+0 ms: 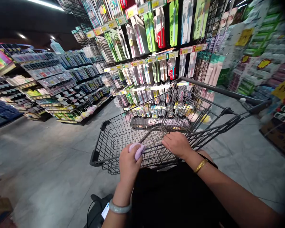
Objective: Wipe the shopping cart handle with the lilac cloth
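Observation:
A dark grey wire shopping cart (104, 141) stands sideways right in front of me, its handle (216, 87) off to the right. My left hand (129, 161) is closed on a crumpled light purple cloth (140, 153), held at the cart's near top rim. Whether those fingers also touch the rim is hidden by the cloth. Farther right along the same rim, my right hand (177, 145) has its fingers curled over the wire. No goods show in the basket.
Behind the cart rises a rack of packaged toothbrushes (173, 23) with price strips. Stocked shelves (68, 82) stand at the left, and stacked packs (251, 63) at the right. Grey floor (49, 164) lies to the left. A cardboard box (1, 207) sits at the lower left.

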A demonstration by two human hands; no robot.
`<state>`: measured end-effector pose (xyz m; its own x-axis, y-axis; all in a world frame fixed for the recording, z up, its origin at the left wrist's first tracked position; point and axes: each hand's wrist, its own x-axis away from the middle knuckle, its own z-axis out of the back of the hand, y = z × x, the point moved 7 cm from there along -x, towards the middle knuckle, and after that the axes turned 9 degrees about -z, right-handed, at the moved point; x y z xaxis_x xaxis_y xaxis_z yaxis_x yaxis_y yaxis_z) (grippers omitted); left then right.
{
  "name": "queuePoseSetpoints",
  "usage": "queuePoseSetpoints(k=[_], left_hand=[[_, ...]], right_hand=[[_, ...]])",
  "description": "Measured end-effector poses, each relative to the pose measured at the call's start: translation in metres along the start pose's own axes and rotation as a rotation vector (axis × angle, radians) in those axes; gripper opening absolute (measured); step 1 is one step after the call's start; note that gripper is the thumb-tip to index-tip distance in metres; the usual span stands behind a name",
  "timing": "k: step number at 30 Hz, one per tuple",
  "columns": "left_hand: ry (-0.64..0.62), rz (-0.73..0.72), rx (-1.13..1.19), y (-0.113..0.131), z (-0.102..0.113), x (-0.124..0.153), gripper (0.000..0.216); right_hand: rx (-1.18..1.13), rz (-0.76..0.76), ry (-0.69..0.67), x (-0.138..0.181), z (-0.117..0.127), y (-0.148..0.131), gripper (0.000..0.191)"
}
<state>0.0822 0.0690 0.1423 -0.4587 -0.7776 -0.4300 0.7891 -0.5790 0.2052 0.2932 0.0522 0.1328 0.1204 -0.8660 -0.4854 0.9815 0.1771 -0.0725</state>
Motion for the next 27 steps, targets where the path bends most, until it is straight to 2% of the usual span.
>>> queuePoseSetpoints(k=[1, 3, 6, 8, 9, 11, 15, 17, 19, 24, 25, 27], left_hand=[[0.017, 0.030, -0.024, -0.001, 0.002, 0.002, 0.035], [0.029, 0.037, -0.063, 0.012, -0.001, 0.003, 0.038], [0.013, -0.077, -0.070, 0.048, -0.015, -0.003, 0.050], [-0.006, -0.177, -0.036, 0.058, -0.020, -0.006, 0.054], [-0.017, -0.212, -0.010, 0.055, -0.020, -0.005, 0.054], [-0.035, -0.227, 0.046, 0.031, -0.012, -0.001, 0.051], [0.015, -0.047, 0.042, -0.042, 0.010, 0.012, 0.036], [0.091, 0.017, -0.007, -0.054, 0.016, 0.016, 0.031], [0.141, 0.044, -0.046, -0.041, 0.013, 0.015, 0.029], [0.103, -0.063, -0.030, 0.028, -0.013, 0.001, 0.046], [0.096, -0.087, -0.020, 0.033, -0.014, -0.001, 0.048], [0.078, -0.128, 0.007, 0.028, -0.012, 0.000, 0.046]], right_hand=[[-0.004, -0.002, 0.009, 0.000, -0.001, 0.000, 0.043], [-0.010, -0.027, 0.026, -0.001, -0.002, -0.001, 0.042], [0.004, -0.045, 0.045, -0.003, -0.002, -0.003, 0.042], [0.022, -0.033, 0.053, -0.003, 0.000, -0.005, 0.041], [0.028, -0.025, 0.056, -0.002, 0.001, -0.006, 0.041], [0.028, -0.002, 0.062, 0.000, 0.004, -0.008, 0.040], [0.004, 0.033, 0.078, 0.001, 0.008, -0.010, 0.037], [-0.007, 0.022, 0.102, 0.000, 0.008, -0.009, 0.036], [-0.014, 0.002, 0.128, -0.001, 0.008, -0.008, 0.035], [-0.010, -0.001, 0.143, -0.001, 0.008, -0.009, 0.034], [-0.004, 0.005, 0.141, -0.001, 0.009, -0.009, 0.033], [0.006, 0.010, 0.138, -0.001, 0.010, -0.010, 0.034]])
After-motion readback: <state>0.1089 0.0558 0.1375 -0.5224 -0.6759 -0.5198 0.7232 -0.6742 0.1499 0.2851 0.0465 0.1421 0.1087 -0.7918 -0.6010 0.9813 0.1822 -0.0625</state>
